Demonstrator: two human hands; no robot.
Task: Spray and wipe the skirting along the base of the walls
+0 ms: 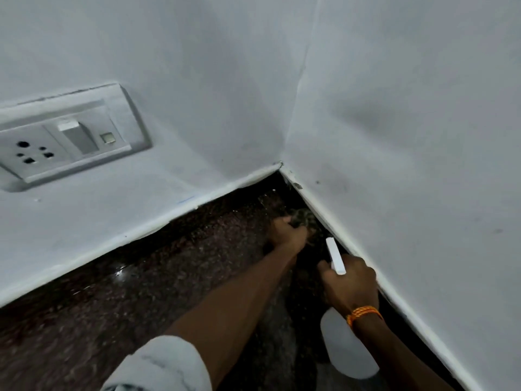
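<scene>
The dark, speckled stone floor (141,277), glossy with a small glint of light, runs into the corner where two white walls (408,122) meet, and a crumpled dark cloth (302,218) sits low by that corner.

Loads of open dark speckled stone floor (141,277) down the left. Tight in the corner of the white painted walls (394,108) though: left hand (287,231) clutching a dark crumpled cloth (301,218) jammed in, right hand (351,280) gripping a white plastic spray bottle (345,345) just beside the right wall.
</scene>
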